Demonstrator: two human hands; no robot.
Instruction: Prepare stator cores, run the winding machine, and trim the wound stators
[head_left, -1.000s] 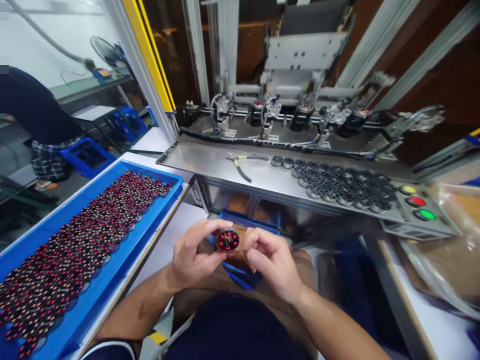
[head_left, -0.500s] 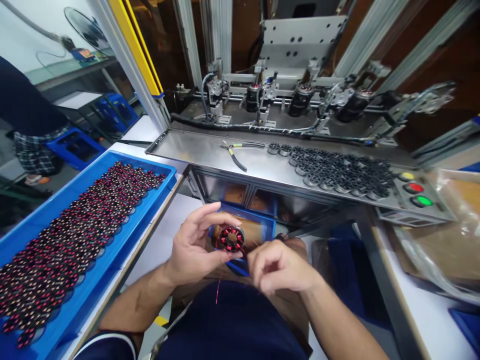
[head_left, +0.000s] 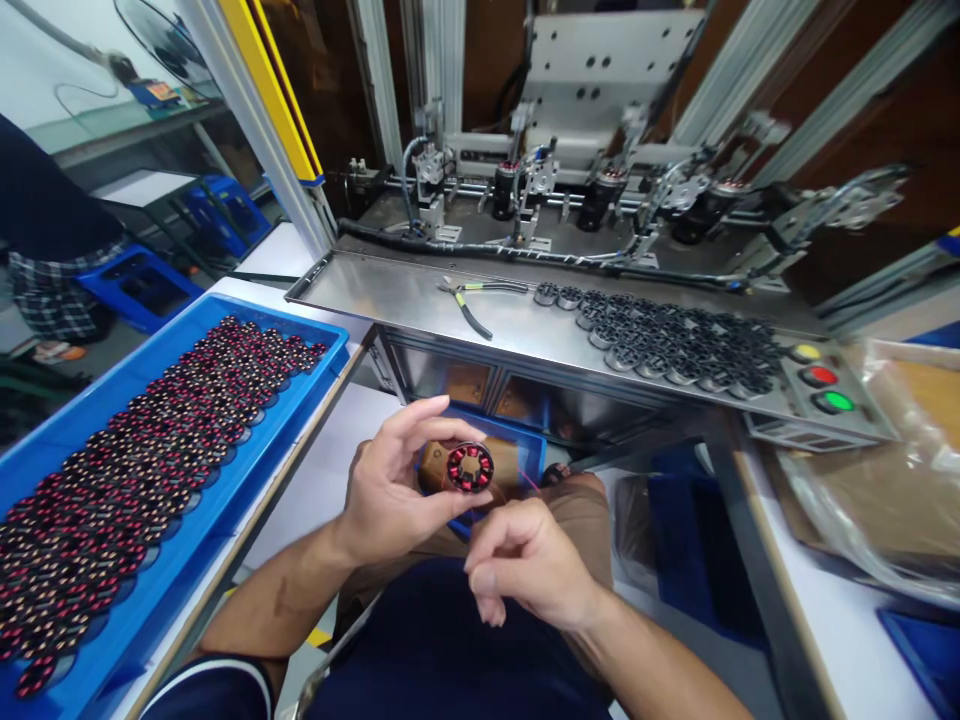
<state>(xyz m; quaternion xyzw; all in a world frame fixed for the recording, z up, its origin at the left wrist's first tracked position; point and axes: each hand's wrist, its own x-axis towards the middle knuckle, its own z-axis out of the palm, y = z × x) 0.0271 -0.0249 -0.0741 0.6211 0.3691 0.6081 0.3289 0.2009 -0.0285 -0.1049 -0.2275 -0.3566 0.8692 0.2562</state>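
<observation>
My left hand [head_left: 390, 490] holds a small round stator [head_left: 470, 467] wound with red wire, pinched between thumb and fingers above my lap. My right hand [head_left: 525, 565] is curled shut just below and right of it, pinching a thin red wire [head_left: 527, 480] that runs up toward the stator. To the left, a blue tray [head_left: 187, 560] is filled with several wound stators [head_left: 142, 440].
A steel shelf [head_left: 405, 300] ahead carries pliers [head_left: 469, 300] and several dark unwound cores [head_left: 667, 345]. Yellow, red and green buttons [head_left: 819, 376] sit at its right end. A winding machine [head_left: 592, 190] stands behind. A small blue bin [head_left: 525, 450] lies under the shelf. Another person [head_left: 45, 240] sits far left.
My right hand has drawn down and away from the stator, pulling the wire end with it. My left hand has turned the stator so its face shows.
</observation>
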